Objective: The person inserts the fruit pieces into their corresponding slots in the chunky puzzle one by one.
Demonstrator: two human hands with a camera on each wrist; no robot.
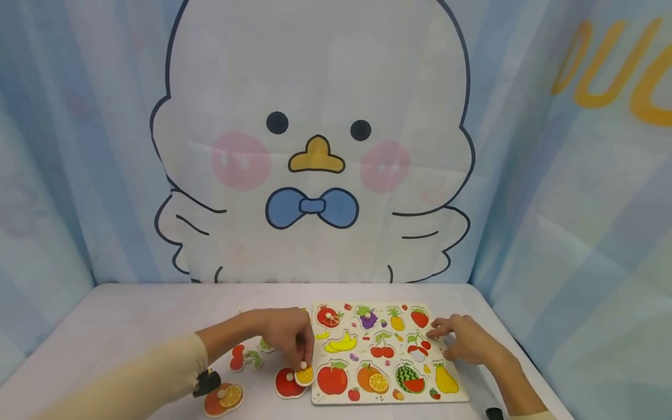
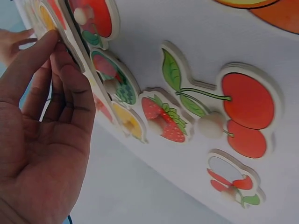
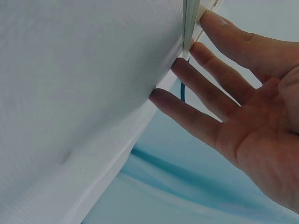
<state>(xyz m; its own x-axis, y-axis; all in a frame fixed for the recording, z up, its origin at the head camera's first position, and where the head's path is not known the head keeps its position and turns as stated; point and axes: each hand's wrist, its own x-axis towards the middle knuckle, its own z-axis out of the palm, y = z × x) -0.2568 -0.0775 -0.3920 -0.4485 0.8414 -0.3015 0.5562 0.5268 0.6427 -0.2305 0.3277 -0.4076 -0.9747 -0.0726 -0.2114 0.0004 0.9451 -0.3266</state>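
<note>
My left hand (image 1: 287,333) pinches a yellow fruit puzzle piece (image 1: 304,377) with a small pale knob. The piece overlaps the loose red fruit piece (image 1: 283,386) beside the left edge of the puzzle board (image 1: 354,401). In the left wrist view, the fingers and thumb of that hand (image 2: 51,126) meet at the piece, hiding part of it. At the board's right edge, my right hand (image 1: 471,341) rests its fingertips along the side. Its fingers (image 3: 196,109) are spread and fairly straight in the right wrist view.
Left of the board lie an orange piece (image 1: 214,403) and a cherry piece (image 1: 237,358). The left wrist view also shows a strawberry piece (image 2: 163,116) and a watermelon piece (image 2: 122,88). Knobbed pomegranate (image 1: 324,317) and grape (image 1: 369,321) pieces sit on the board. A curtain (image 1: 315,256) hangs behind the table.
</note>
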